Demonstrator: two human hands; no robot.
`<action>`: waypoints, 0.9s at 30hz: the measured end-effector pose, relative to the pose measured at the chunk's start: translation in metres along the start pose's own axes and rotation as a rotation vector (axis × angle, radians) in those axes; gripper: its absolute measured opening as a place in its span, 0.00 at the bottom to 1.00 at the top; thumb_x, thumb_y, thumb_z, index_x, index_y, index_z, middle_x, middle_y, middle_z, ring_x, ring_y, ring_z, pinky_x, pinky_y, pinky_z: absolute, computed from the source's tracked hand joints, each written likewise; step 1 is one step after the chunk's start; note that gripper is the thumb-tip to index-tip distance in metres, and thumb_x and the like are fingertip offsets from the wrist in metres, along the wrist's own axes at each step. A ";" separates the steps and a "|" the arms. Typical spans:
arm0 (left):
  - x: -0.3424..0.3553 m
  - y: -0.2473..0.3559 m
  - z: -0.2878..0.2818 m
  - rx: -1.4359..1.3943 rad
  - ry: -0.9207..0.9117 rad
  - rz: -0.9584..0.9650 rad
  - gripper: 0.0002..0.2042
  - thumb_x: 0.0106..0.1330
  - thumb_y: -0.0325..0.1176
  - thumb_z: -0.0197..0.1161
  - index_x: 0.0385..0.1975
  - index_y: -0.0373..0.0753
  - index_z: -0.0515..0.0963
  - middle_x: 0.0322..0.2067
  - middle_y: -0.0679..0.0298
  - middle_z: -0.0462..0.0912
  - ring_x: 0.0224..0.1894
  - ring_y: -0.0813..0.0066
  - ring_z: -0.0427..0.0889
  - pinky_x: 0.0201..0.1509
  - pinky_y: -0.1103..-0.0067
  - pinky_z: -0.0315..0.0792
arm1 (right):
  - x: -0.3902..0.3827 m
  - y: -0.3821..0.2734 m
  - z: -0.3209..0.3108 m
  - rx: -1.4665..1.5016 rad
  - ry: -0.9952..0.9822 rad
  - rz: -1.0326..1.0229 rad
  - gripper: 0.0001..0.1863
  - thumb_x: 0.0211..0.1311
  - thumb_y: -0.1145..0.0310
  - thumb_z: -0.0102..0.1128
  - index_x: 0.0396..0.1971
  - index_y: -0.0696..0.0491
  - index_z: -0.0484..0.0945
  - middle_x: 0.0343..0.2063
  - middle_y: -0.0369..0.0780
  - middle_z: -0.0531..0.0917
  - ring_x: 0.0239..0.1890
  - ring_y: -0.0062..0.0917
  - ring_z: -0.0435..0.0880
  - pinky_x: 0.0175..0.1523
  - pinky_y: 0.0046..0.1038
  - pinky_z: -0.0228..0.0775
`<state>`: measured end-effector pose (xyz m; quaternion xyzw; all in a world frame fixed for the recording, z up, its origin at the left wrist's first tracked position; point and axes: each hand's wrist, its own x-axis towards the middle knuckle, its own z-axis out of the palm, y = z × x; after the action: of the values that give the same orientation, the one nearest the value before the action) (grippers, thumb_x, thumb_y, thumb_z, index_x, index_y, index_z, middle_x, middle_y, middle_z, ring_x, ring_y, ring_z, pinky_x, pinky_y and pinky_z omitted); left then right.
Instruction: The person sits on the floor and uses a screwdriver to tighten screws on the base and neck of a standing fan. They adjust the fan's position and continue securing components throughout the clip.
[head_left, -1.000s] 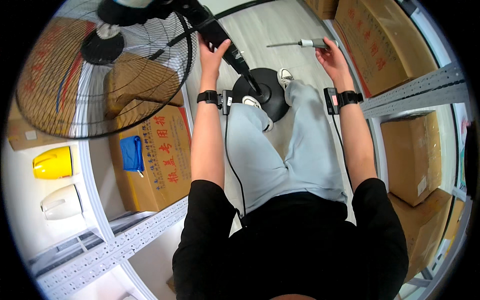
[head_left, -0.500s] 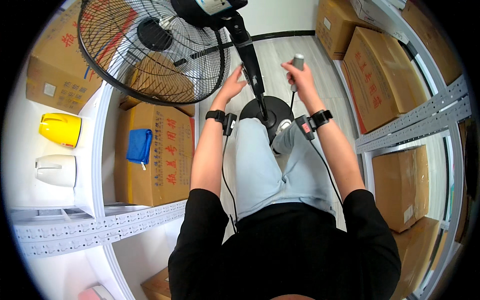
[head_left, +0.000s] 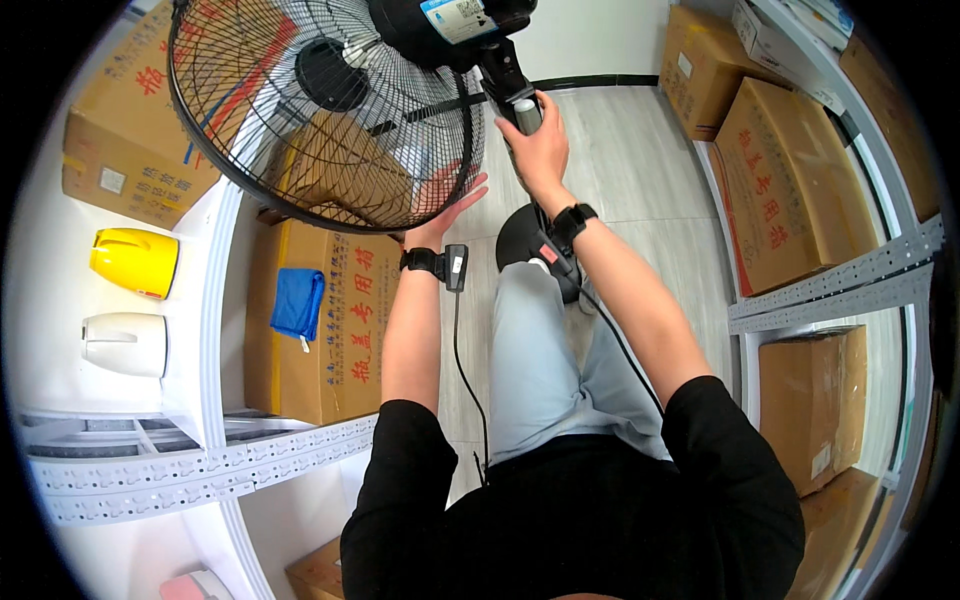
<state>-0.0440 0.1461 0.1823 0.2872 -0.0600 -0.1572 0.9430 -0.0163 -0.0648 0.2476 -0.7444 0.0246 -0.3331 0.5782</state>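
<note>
A black pedestal fan stands before me, its round wire guard (head_left: 330, 110) at the upper left and its motor housing (head_left: 455, 25) above. My right hand (head_left: 543, 158) is closed around a screwdriver (head_left: 527, 117), whose grey handle end shows at the fan's pole just below the tilt joint. Its shaft is hidden; whether the hand also touches the pole I cannot tell. My left hand (head_left: 447, 208) is open, fingers stretched out beside the guard's lower right rim and partly hidden by the wires. The round black base (head_left: 517, 240) rests on the floor by my feet.
Shelves flank me on both sides. On the left are cardboard boxes (head_left: 350, 340), a folded blue cloth (head_left: 297, 302), a yellow kettle-like container (head_left: 135, 262) and a white one (head_left: 125, 344). More cardboard boxes (head_left: 790, 190) line the right. Cables (head_left: 470, 385) hang from both wrist straps.
My right hand has moved left and up with the screwdriver, from beside the pole to the pole itself. My left hand has shifted left and down, to the guard's edge.
</note>
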 end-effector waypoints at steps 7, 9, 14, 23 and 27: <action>0.018 0.011 0.017 -0.193 0.335 0.100 0.26 0.72 0.53 0.46 0.55 0.34 0.67 0.58 0.40 0.67 0.61 0.41 0.66 0.64 0.42 0.59 | 0.036 0.031 -0.011 0.065 -0.245 0.262 0.27 0.49 0.55 0.72 0.46 0.54 0.77 0.32 0.46 0.85 0.32 0.37 0.85 0.39 0.34 0.75; 0.007 0.011 0.011 -0.187 0.388 0.135 0.26 0.72 0.53 0.45 0.55 0.35 0.67 0.58 0.41 0.67 0.60 0.42 0.67 0.63 0.43 0.60 | 0.028 0.020 -0.031 0.072 -0.360 0.342 0.26 0.49 0.55 0.72 0.44 0.56 0.78 0.27 0.43 0.85 0.25 0.30 0.85 0.34 0.30 0.75; 0.016 -0.010 0.035 -0.208 0.327 0.148 0.25 0.72 0.54 0.45 0.56 0.38 0.68 0.57 0.42 0.69 0.59 0.43 0.68 0.62 0.44 0.62 | 0.010 0.018 -0.068 0.233 -0.436 0.362 0.22 0.51 0.57 0.71 0.41 0.55 0.79 0.24 0.36 0.83 0.20 0.18 0.81 0.27 0.23 0.71; 0.018 -0.013 0.082 0.028 0.189 0.066 0.28 0.74 0.52 0.40 0.66 0.40 0.61 0.66 0.53 0.63 0.67 0.51 0.63 0.69 0.53 0.57 | -0.001 0.007 -0.114 0.378 -0.377 0.429 0.15 0.53 0.64 0.69 0.37 0.55 0.77 0.26 0.34 0.80 0.22 0.15 0.78 0.24 0.19 0.64; 0.014 -0.018 0.066 -0.048 0.223 0.075 0.27 0.74 0.49 0.42 0.65 0.38 0.62 0.66 0.52 0.63 0.67 0.51 0.62 0.70 0.53 0.56 | -0.005 0.019 -0.122 0.458 -0.325 0.496 0.14 0.54 0.65 0.69 0.36 0.55 0.77 0.25 0.33 0.77 0.21 0.14 0.74 0.23 0.18 0.60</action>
<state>-0.0486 0.0929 0.2269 0.2778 0.0385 -0.0904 0.9556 -0.0777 -0.1720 0.2422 -0.6103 0.0368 -0.0575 0.7892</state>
